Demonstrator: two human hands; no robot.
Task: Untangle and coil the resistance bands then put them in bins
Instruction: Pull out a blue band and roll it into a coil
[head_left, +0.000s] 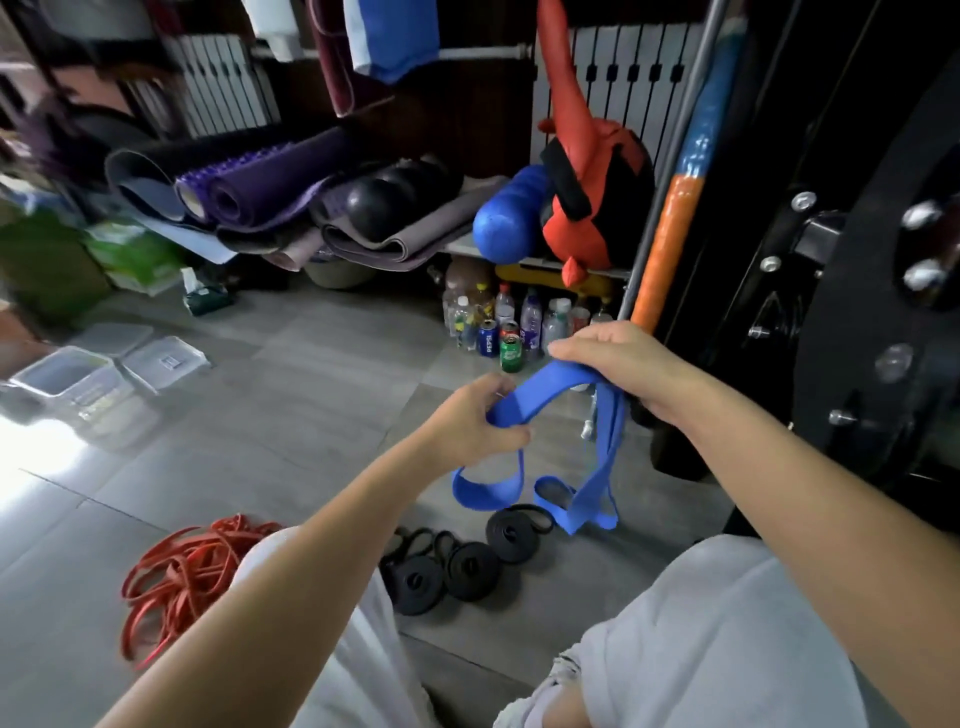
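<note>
A wide blue resistance band hangs in loops in front of me, above the floor. My left hand grips one stretch of it at centre. My right hand holds the band's upper part a little higher and to the right, fingers curled over it. A short span of band runs taut between the two hands. On the floor lie several coiled black bands below the blue loops. A tangled heap of red bands sits at lower left. Clear plastic bins stand on the floor at far left.
A second clear bin sits beside the first. Bottles and cans cluster under a shelf holding rolled mats, a blue roller and a red bag. A black weight machine fills the right side. My knees are at the bottom.
</note>
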